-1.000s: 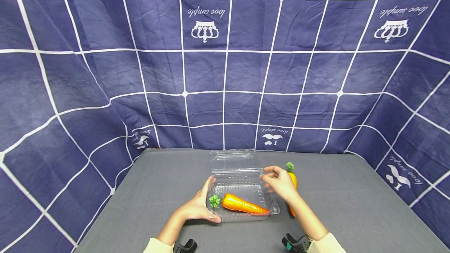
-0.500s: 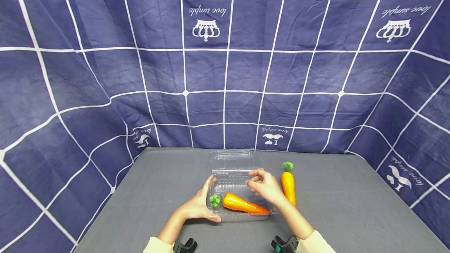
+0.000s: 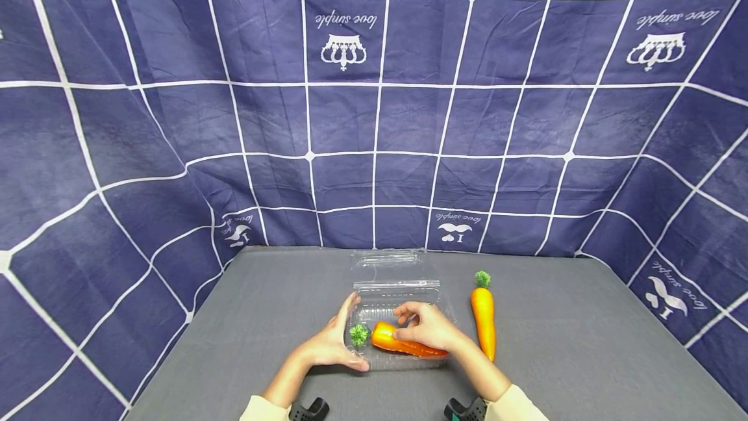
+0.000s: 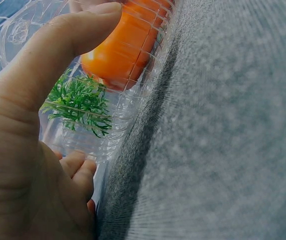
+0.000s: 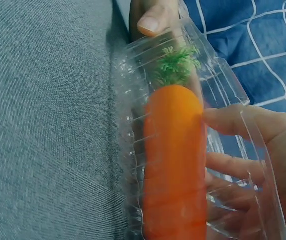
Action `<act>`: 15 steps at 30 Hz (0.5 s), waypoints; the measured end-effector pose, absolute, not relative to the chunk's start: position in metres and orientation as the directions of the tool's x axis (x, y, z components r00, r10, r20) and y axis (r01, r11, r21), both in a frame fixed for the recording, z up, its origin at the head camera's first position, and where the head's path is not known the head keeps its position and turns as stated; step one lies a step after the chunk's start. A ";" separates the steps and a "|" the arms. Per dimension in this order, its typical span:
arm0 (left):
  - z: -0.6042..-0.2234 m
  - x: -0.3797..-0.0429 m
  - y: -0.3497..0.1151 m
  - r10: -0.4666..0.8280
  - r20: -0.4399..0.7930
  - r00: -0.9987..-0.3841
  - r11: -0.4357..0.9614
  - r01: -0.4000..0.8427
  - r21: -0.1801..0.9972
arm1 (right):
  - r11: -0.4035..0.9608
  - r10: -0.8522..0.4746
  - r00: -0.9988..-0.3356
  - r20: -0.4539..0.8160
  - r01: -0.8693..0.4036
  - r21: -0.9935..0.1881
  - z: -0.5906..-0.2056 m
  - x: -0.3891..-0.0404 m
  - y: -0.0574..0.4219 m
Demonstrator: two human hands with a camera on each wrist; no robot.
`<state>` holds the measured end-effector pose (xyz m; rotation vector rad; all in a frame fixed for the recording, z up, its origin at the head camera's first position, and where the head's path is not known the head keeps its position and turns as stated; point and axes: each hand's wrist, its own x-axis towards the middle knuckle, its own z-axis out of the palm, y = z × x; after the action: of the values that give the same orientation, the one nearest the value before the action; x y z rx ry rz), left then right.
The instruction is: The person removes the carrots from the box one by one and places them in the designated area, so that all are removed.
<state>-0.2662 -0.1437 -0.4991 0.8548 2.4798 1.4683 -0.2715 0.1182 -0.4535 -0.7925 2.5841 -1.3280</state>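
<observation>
head: bright, even | boxed carrot (image 3: 384, 336): highlights | wrist views: dimmer, softer

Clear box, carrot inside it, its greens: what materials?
Box: thin, glossy clear plastic; see-through ribbed walls with glints.
Carrot: likely moulded plastic or coated foam; smooth, shiny skin with highlights.
Greens: probably matte plastic, given the fine, evenly green sprigs, though real leaf isn't ruled out.

Carrot (image 3: 382, 334) inside container (image 3: 369, 310) — second carrot (image 3: 484, 321) right

Left hand (image 3: 330, 345), one: thumb and fingers set wide apart; left forearm (image 3: 289, 377) slanting inward from lower left. Right hand (image 3: 431, 328), one: palm down, fingers loosely bent; right forearm (image 3: 482, 368) slanting inward from lower right.
</observation>
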 end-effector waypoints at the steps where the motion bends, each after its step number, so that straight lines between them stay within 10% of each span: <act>1: -0.499 -0.266 -0.144 0.534 0.167 -0.829 0.362 0.403 0.840 | 0.476 -0.513 -0.850 0.119 -0.397 -0.785 -0.454 -0.272 0.118; 15: -0.499 -0.267 -0.144 0.533 0.165 -0.830 0.364 0.401 0.841 | 0.535 -0.538 -0.840 0.068 -0.403 -0.742 -0.455 -0.269 0.115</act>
<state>-0.2670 -0.1442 -0.4995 0.8544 2.4793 1.4690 -0.2692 0.1153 -0.4554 -0.8042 2.6018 -1.1919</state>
